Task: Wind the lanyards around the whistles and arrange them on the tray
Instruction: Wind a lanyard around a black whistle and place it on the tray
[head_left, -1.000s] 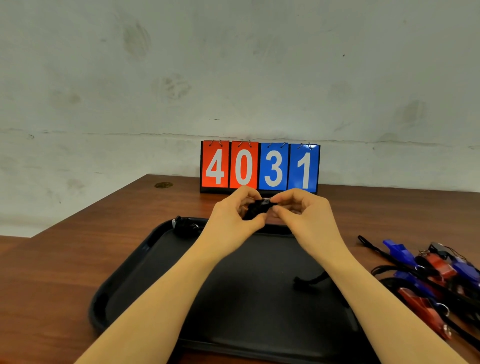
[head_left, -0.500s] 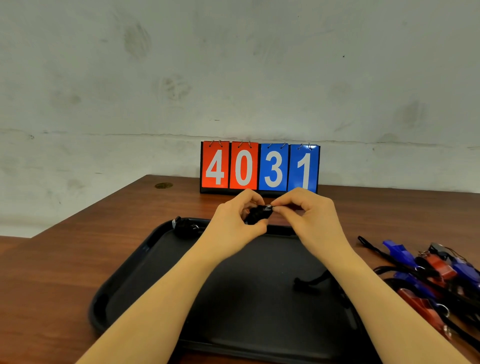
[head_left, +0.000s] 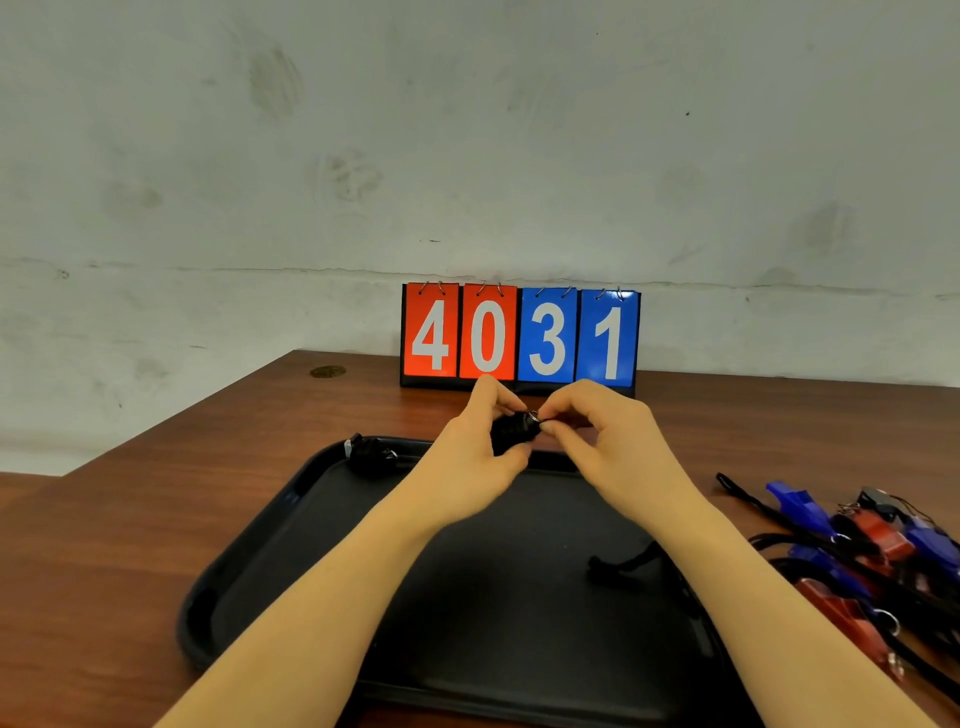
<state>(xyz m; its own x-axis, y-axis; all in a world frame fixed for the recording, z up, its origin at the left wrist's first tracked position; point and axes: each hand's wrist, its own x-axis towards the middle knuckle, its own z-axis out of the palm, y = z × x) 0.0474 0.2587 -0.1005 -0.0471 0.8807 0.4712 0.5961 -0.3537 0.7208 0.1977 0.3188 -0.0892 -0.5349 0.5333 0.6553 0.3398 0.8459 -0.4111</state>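
Pinched between the left hand's thumb and fingers is a black whistle with its lanyard wound round it, raised above the far edge of the black tray. At the whistle's right end, the right hand closes thumb and forefinger on its metal ring. A second wound black whistle lies in the tray's far-left corner. Blue and red whistles lie tangled on the table, right of the tray.
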